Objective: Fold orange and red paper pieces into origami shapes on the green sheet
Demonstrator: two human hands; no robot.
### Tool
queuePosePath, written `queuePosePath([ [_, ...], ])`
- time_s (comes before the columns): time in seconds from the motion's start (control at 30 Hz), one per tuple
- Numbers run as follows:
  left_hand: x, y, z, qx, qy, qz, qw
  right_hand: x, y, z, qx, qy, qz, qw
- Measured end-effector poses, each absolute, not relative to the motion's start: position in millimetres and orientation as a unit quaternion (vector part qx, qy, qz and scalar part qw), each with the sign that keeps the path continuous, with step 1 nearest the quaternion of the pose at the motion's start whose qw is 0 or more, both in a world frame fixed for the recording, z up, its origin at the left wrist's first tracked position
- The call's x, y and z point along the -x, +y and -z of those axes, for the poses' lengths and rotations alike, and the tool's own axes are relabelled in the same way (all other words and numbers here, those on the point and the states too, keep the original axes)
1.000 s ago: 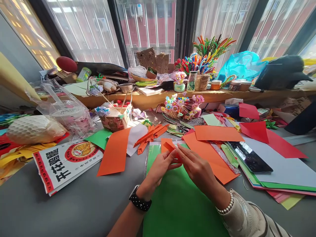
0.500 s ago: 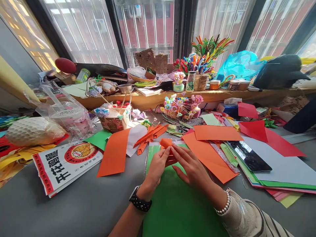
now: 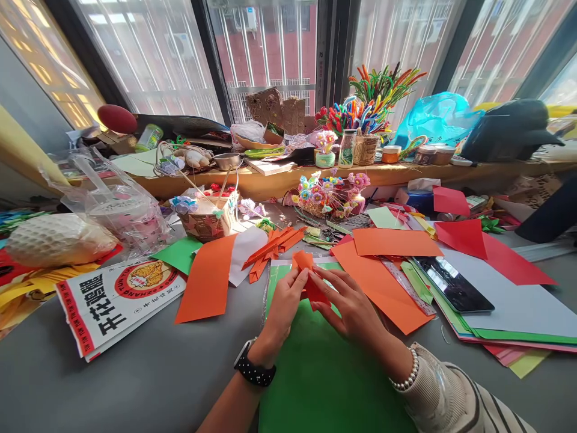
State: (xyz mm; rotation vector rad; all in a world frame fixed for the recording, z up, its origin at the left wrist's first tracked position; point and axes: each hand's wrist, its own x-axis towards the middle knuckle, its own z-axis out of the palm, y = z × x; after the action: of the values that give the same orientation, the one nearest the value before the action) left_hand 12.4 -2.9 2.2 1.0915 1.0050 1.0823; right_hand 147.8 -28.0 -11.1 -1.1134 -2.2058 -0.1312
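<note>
Between my hands is a small piece of folded orange paper (image 3: 317,293), raised over a green sheet (image 3: 333,373). My left hand (image 3: 283,307) pinches its left edge between thumb and fingers. From the other side, my right hand (image 3: 354,304) has its fingertips closed on the paper's right edge. Part of the paper is hidden behind the fingers. Beyond my left hand lies a pile of folded orange paper strips (image 3: 274,248). Flat orange sheets (image 3: 207,279) rest to the left, and another orange sheet (image 3: 387,288) lies to the right.
A black phone (image 3: 453,285) lies on stacked coloured paper at the right. To the left are a printed paper bag (image 3: 126,300) and a plastic-wrapped cup (image 3: 130,210). A decorated basket (image 3: 207,219) and small craft flowers (image 3: 320,195) stand toward the cluttered window ledge.
The orange paper has turned between my fingers, and more of its lower part now shows between my hands. My right fingers have shifted slightly. My left hand stays nearly in place.
</note>
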Motion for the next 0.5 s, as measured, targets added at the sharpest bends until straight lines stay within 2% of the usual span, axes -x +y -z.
queuePosePath([
  [0.17, -12, -1, -1, -0.44, 0.459, -0.484, 0.601, -163, -21, 12, 0.539, -0.764, 0.086, 0.344],
  [0.37, -12, 0, 0, -0.431, 0.455, -0.497, 0.6, -191, -10, 36, 0.645, -0.712, 0.14, 0.24],
  [0.5, -12, 0, 1, -0.435, 0.454, -0.496, 0.599, -197, -9, 31, 0.698, -0.687, 0.128, 0.153],
])
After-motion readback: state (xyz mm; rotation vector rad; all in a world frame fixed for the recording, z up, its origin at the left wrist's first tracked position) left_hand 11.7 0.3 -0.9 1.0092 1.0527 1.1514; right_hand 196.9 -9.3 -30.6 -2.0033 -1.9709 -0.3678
